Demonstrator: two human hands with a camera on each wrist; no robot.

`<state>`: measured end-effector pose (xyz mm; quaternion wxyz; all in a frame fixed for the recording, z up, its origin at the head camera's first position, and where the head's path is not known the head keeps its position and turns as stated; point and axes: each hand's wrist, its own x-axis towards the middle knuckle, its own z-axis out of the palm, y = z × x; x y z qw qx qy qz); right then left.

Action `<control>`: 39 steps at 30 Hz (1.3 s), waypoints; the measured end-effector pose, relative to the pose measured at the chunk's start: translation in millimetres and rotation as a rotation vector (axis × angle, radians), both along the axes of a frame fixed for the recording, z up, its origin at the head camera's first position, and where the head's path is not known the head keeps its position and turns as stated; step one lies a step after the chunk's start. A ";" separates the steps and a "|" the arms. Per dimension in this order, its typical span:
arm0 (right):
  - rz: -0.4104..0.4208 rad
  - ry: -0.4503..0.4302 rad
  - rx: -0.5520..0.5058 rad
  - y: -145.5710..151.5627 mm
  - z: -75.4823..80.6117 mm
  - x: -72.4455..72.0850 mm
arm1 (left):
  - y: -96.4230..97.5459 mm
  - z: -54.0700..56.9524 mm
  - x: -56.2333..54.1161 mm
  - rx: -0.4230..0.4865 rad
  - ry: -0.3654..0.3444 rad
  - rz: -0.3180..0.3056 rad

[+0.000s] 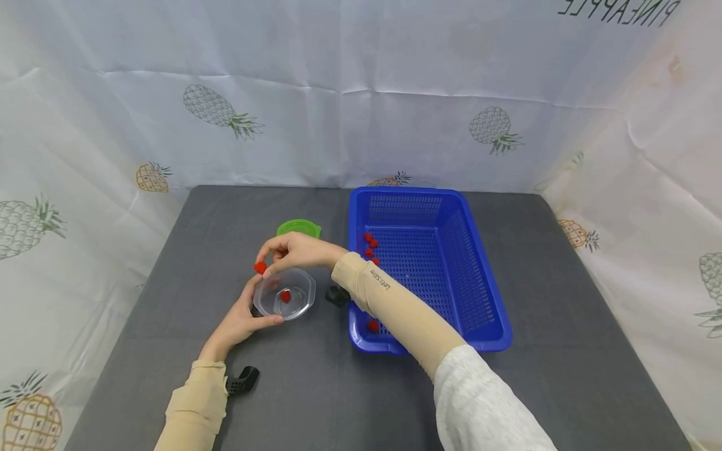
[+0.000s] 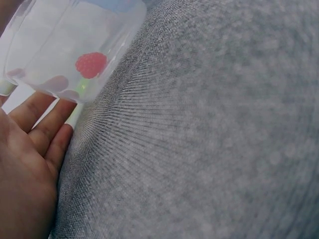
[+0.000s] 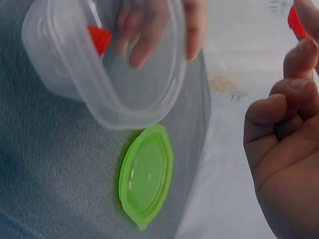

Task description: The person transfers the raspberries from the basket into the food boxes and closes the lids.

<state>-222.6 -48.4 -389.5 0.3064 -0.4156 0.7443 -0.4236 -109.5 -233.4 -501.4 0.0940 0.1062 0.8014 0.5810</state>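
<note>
A clear plastic container point(image 1: 301, 289) stands on the grey table with one raspberry point(image 1: 285, 295) inside it. My left hand point(image 1: 239, 322) holds the container from its left side, thumb at the near edge and fingers around the far left. In the left wrist view the raspberry point(image 2: 91, 65) shows through the wall of the container point(image 2: 45, 40). Above the container's far left rim, my right hand point(image 1: 301, 250) pinches another raspberry point(image 1: 260, 267) between thumb and fingertips. That raspberry point(image 3: 296, 22) is partly cut off in the right wrist view.
A green lid point(image 1: 299, 226) lies behind the container, partly covered by my right hand. To the right is a blue basket point(image 1: 485, 300) with several raspberries along its left side; my right forearm crosses over it. Pineapple-print cloth point(image 1: 338, 125) hangs behind the table.
</note>
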 end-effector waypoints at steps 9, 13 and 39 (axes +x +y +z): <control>0.072 -0.018 0.113 -1.7 -5.6 -7.5 | 1.1 -0.3 -0.5 -0.017 -0.023 0.018; 0.083 0.018 0.170 -2.2 -8.2 -10.2 | 1.1 0.7 -0.1 -0.060 -0.021 0.028; 0.101 0.257 0.449 -10.9 -21.6 -10.1 | 0.6 4.1 0.3 -0.108 -0.041 0.035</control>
